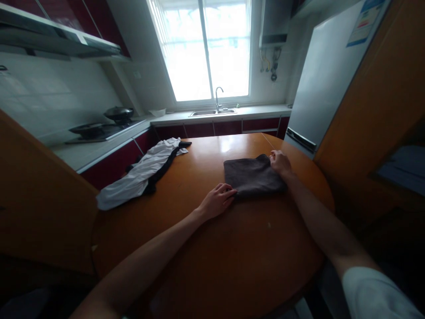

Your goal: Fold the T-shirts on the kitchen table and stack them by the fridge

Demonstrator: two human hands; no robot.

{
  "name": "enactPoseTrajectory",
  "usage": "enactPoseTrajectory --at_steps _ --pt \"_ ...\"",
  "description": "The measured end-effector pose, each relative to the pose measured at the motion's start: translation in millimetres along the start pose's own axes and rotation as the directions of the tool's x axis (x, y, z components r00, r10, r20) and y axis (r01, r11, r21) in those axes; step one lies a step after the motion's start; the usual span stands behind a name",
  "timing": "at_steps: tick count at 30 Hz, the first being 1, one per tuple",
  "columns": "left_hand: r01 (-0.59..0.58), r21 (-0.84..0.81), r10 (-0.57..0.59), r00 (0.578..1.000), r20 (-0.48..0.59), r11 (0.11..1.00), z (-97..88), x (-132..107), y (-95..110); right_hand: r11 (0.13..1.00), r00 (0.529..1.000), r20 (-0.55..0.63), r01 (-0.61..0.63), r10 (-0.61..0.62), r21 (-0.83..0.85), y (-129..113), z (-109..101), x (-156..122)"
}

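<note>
A dark grey folded cloth [254,176], perhaps a garment, lies in a rough rectangle on the wooden table [186,248]. At its near left corner my left hand [217,200] is closed, thumb and fingertips pinching the edge. My right hand [280,163] grips the far right corner with curled fingers, where the fabric bunches up a little. The exact hold of the right fingertips is partly hidden behind the hand.
White and black clothing [139,177] lies along the table's left side. Beyond are a counter with a sink [212,113] and faucet, a stove with a pan [86,129] and a lidded wok [118,114]. A fridge [325,79] stands at the right.
</note>
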State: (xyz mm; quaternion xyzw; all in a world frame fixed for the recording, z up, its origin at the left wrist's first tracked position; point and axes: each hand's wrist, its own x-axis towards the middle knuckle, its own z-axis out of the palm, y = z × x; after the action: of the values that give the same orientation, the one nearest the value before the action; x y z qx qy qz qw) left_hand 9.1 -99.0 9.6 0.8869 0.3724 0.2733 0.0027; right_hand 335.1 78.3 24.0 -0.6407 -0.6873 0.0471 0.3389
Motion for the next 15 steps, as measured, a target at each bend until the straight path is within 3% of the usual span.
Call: enactPoseTrajectory --at_steps 2,4,7,9,12,15 --pt "0.003 -0.001 -0.003 1.0 0.004 1.0 -1.0 1 1 0.981 0.98 0.04 0.194 -0.193 -0.018 -10 4 -1" --pt "0.005 -0.002 -0.005 1.0 0.006 1.0 -1.2 1 2 0.966 0.953 0.177 0.257 -0.246 -0.039 -15 12 -2" --pt "0.004 -0.006 -0.004 1.0 0.01 1.0 -0.4 -2 2 0.987 0.931 0.355 0.126 -0.084 -0.097 -10 25 -1" --pt "0.001 -0.005 -0.001 1.0 0.018 1.0 -1.0 -3 2 0.994 0.912 0.409 0.058 -0.016 -0.092 -2 32 0" --pt "0.012 0.002 -0.012 0.999 0.031 1.0 -5.1 2 0 0.997 0.908 0.418 0.058 -0.034 -0.045 7 38 3" --pt "0.088 -0.031 -0.09 0.995 -0.047 0.996 -8.2 29 -7 0.997 0.91 0.411 0.072 -0.052 -0.032 10 41 4"
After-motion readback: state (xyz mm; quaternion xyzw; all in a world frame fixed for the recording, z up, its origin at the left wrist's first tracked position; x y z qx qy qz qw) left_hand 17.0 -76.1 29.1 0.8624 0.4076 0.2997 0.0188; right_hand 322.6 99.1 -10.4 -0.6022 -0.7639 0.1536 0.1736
